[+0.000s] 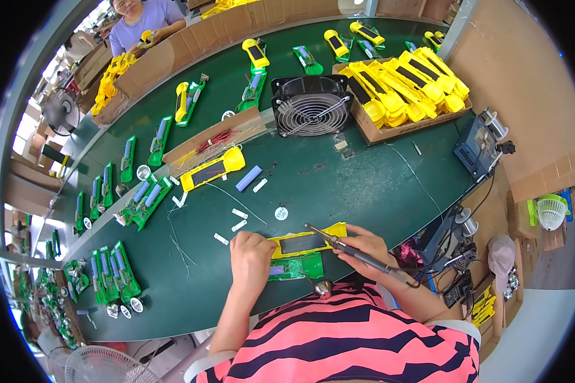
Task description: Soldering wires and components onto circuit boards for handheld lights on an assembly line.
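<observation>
Head view: box (397,131) holds yellow casings (406,83); left hand (250,255) holds yellow frame (302,244).

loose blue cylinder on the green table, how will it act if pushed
The blue cylinder looks apt to roll if pushed sideways, being rounded and loose on the green table. Its smooth-looking surface may be slippery; its straight form suggests stiffness.

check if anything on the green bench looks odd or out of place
Nothing looks clearly damaged. One blue cylinder lies loose beside a yellow-framed panel, though similar ones sit in green casings; small white strips lie scattered beyond the left hand.
</observation>
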`<control>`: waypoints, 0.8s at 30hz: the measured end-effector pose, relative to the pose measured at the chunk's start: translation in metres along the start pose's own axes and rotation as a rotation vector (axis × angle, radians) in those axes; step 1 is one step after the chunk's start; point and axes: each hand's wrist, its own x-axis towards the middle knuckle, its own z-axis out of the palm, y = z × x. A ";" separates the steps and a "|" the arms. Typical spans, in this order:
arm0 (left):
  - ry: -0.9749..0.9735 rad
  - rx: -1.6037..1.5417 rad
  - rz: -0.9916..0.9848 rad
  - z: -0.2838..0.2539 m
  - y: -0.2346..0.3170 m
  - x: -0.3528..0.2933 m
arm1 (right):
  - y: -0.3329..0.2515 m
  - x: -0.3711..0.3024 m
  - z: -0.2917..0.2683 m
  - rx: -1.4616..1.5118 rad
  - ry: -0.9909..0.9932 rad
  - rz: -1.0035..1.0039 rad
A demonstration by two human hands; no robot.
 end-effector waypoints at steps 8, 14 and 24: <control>-0.266 0.078 0.017 0.006 -0.005 0.008 | 0.000 0.012 0.024 0.781 0.211 0.821; -0.313 0.093 -0.031 0.007 -0.003 0.007 | 0.002 0.016 0.027 0.824 0.159 0.891; -0.311 0.101 -0.018 0.010 -0.006 0.005 | -0.003 0.015 0.029 0.719 0.121 0.869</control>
